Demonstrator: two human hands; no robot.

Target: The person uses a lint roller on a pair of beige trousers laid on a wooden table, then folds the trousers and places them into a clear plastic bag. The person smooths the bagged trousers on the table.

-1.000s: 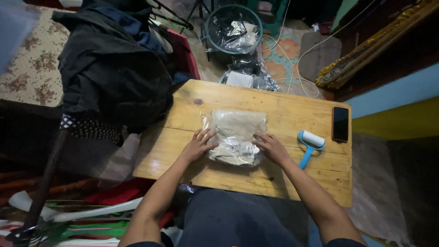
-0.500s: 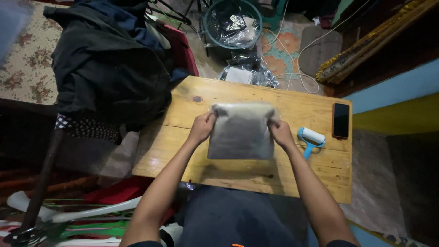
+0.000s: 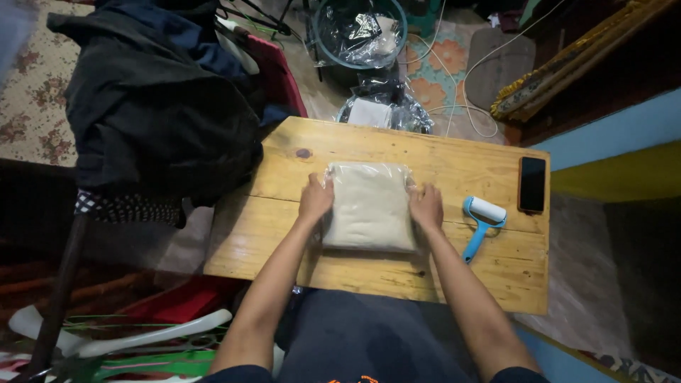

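A flat packet (image 3: pixel 370 206) of pale folded cloth in clear plastic wrap lies in the middle of the wooden surface (image 3: pixel 454 159), its long sides running away from the person. The left hand (image 3: pixel 316 198) rests flat against the packet's left edge and the right hand (image 3: pixel 426 207) against its right edge, fingers laid open and pressing rather than closed round anything.

The packet looks light and soft (the cloth inside would give under a squeeze), and the glossy film is probably slippery, so a pinch at one corner would likely let it sag or slide. The two long edges, where the hands already sit, seem the surest places to take hold, with palms pushing inward or fingers slipped beneath. Nothing about it appears fragile.

Just to the right of the right hand lies a blue-handled lint roller (image 3: pixel 481 221), and beyond it a dark phone (image 3: pixel 533 184) near the surface's far right edge. A heap of dark clothing (image 3: pixel 163 106) hangs off to the left.
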